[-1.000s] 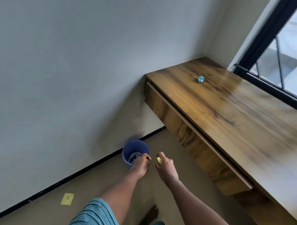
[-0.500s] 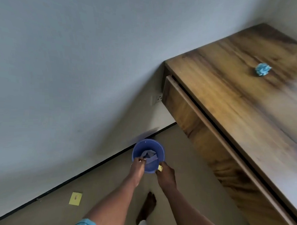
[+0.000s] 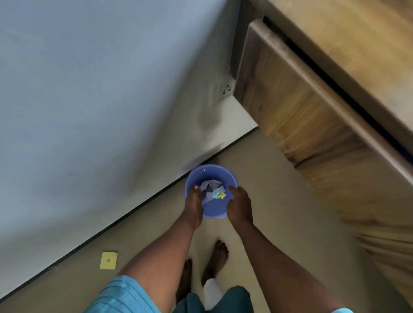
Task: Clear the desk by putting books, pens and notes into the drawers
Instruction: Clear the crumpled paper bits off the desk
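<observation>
Both hands hang over the blue bin on the floor by the wall. The left hand points relaxed fingers down inside the rim. The right hand is loosely curled and seems released, grasping nothing. Between them, crumpled scraps, pale blue and yellow, lie on paper in the bin. The risk is that the flat yellow note on the floor, near left, gets overlooked, since it is well apart from the drawer under the surface.
</observation>
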`<state>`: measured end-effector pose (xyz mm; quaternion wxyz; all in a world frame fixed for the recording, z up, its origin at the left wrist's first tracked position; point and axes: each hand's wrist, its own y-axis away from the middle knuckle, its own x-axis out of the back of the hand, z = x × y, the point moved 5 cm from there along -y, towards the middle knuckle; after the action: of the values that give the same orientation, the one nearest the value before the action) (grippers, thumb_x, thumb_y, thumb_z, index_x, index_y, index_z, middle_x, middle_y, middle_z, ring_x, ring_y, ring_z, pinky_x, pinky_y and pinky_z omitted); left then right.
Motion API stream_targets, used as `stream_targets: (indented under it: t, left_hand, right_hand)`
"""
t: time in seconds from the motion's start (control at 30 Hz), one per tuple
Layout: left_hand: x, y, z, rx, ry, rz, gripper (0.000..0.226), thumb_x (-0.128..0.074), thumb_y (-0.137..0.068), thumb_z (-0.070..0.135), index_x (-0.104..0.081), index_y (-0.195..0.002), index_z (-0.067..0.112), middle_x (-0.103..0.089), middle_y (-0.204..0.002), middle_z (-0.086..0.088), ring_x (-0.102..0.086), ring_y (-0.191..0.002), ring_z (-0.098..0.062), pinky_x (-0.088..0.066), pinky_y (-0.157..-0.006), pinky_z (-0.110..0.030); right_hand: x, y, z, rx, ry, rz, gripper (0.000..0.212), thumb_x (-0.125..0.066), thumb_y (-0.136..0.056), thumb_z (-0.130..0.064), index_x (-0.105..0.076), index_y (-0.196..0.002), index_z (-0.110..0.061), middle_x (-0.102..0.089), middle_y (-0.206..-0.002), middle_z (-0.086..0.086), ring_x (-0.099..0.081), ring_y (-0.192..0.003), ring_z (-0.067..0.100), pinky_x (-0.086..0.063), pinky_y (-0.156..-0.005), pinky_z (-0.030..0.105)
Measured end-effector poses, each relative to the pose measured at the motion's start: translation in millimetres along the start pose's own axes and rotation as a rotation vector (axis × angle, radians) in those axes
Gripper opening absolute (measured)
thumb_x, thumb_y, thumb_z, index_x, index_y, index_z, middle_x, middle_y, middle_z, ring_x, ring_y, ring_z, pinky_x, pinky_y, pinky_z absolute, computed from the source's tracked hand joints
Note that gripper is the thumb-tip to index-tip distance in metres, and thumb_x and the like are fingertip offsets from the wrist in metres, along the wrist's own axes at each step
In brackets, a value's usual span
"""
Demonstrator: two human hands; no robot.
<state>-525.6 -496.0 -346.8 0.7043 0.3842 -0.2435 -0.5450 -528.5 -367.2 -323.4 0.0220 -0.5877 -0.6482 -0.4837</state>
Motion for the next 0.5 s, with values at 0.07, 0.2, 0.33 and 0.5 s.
stream_targets:
  t: [0.07, 0.2, 0.33, 0.5]
  left_hand:
    - [7, 2, -2, 0.002, -0.118, 0.037, 0.04, -0.03, -0.102, 0.02, -0.043, -0.137, 0.004, -0.046, -0.14, -0.017, -0.046, -0.126, -0.034, -0.036, -0.106, -0.041]
    - [17, 21, 1, -0.112, -0.245, 0.065, 0.027, -0.037, -0.097, 0.016, -0.057, -0.112, 0.005, -0.058, -0.114, -0.015, -0.054, -0.109, -0.027, -0.042, -0.09, -0.032]
    - [18, 54, 11, -0.199, -0.581, 0.076, 0.031, -0.033, -0.102, 0.013, -0.055, -0.117, -0.001, -0.058, -0.114, -0.017, -0.055, -0.1, -0.027, -0.035, -0.077, -0.024]
    - [7, 110, 28, -0.278, -0.76, 0.036, 0.03, -0.034, -0.102, 0.017, -0.053, -0.121, 0.004, -0.062, -0.1, -0.002, -0.055, -0.079, -0.013, -0.037, -0.06, -0.016]
  right_hand:
    - [-5, 6, 6, -0.026, -0.01, 0.047, 0.045, -0.036, -0.095, -0.001, -0.044, -0.138, -0.013, -0.038, -0.145, 0.01, -0.041, -0.129, 0.026, -0.034, -0.099, 0.025]
    - [-12, 31, 8, -0.063, 0.009, 0.069, 0.048, -0.036, -0.093, 0.002, -0.044, -0.138, -0.013, -0.037, -0.147, 0.007, -0.041, -0.129, 0.025, -0.034, -0.1, 0.027]
    - [-5, 64, -5, -0.038, 0.013, 0.102, 0.045, -0.034, -0.094, 0.001, -0.046, -0.135, -0.011, -0.041, -0.142, 0.005, -0.044, -0.125, 0.024, -0.036, -0.099, 0.029]
    - [24, 112, -31, 0.042, 0.137, 0.152, 0.043, -0.033, -0.094, -0.002, -0.046, -0.134, -0.011, -0.045, -0.136, 0.006, -0.047, -0.123, 0.023, -0.04, -0.096, 0.03]
